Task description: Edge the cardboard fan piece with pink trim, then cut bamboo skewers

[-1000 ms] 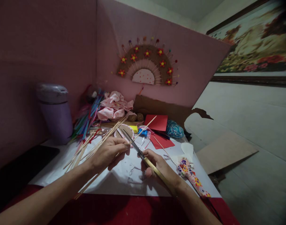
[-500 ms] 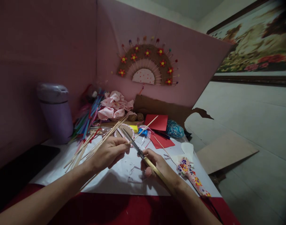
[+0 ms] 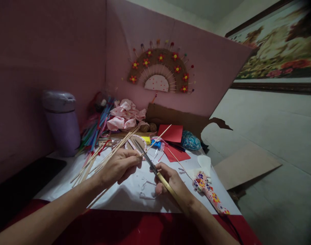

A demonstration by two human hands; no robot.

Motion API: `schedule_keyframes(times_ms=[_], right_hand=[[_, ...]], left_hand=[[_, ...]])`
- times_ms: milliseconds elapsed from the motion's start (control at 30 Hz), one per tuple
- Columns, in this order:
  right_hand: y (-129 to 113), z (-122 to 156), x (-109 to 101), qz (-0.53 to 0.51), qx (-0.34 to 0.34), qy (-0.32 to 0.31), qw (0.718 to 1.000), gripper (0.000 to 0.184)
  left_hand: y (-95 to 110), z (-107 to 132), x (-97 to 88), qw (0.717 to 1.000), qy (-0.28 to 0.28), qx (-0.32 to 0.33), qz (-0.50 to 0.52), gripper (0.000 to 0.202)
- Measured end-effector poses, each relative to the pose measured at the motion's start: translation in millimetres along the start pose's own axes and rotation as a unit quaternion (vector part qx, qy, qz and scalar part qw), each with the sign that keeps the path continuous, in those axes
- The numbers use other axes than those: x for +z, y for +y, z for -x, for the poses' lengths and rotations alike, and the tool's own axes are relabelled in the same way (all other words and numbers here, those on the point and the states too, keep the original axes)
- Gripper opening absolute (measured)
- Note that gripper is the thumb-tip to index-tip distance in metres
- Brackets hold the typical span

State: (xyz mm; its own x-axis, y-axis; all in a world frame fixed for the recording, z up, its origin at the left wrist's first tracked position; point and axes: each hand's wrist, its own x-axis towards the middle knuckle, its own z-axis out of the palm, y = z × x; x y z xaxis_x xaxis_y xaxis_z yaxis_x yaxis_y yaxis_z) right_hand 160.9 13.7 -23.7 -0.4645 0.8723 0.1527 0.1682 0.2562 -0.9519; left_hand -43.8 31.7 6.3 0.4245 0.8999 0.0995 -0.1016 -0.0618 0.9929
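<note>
My left hand (image 3: 123,165) pinches a thin wooden stick (image 3: 159,136), which slants up to the right past my fingertips and comes out behind the hand at the lower left. In my right hand (image 3: 169,180) is a pair of scissors (image 3: 150,164) with a yellowish handle. The blades point up and left, and they meet the stick just beside my left fingertips; whether they are cutting into it I cannot tell. More wooden sticks (image 3: 119,146) lie bundled behind my left hand. Beyond the blades rests a round cardboard disc (image 3: 139,141) with a pink-and-white edge.
At the left stand a purple tumbler (image 3: 62,126) and colourful pipe cleaners (image 3: 98,126). Pink fabric (image 3: 126,114), red paper (image 3: 170,133) and blue yarn (image 3: 190,140) lie at the back. A flower-patterned glue gun (image 3: 209,192) is at right. A decorated cardboard arch (image 3: 159,64) hangs behind.
Almost nothing differs. The view has shifted very slightly, while both hands keep the stick and scissors in nearly the same position.
</note>
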Motion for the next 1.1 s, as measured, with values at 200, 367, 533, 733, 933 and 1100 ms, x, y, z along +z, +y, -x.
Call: schedule_keyframes(times_ms=[200, 367, 533, 733, 933, 1100], right_hand=[[3, 1, 6, -0.008, -0.006, 0.016, 1.000, 0.045], [2, 0, 6, 0.002, -0.001, 0.033, 0.999, 0.044], [4, -1, 8, 0.057, 0.006, 0.088, 0.994, 0.043], [4, 0, 11, 0.055, -0.002, 0.086, 0.995, 0.040], [2, 0, 10, 0.043, -0.011, 0.079, 0.996, 0.041], [4, -1, 10, 0.036, -0.019, 0.077, 0.996, 0.042]], left_hand=[[-7, -3, -1.2, 0.986, -0.033, -0.053, 0.152, 0.025], [-5, -3, -0.4, 0.994, -0.040, -0.046, 0.089, 0.025], [-7, -2, 8.1, 0.952, 0.123, 0.112, -0.256, 0.029], [-6, 5, 9.9, 0.886, 0.166, 0.193, -0.388, 0.027], [1, 2, 5.8, 0.997, 0.054, 0.004, -0.050, 0.028], [2, 2, -1.4, 0.982, -0.027, -0.115, 0.150, 0.023]])
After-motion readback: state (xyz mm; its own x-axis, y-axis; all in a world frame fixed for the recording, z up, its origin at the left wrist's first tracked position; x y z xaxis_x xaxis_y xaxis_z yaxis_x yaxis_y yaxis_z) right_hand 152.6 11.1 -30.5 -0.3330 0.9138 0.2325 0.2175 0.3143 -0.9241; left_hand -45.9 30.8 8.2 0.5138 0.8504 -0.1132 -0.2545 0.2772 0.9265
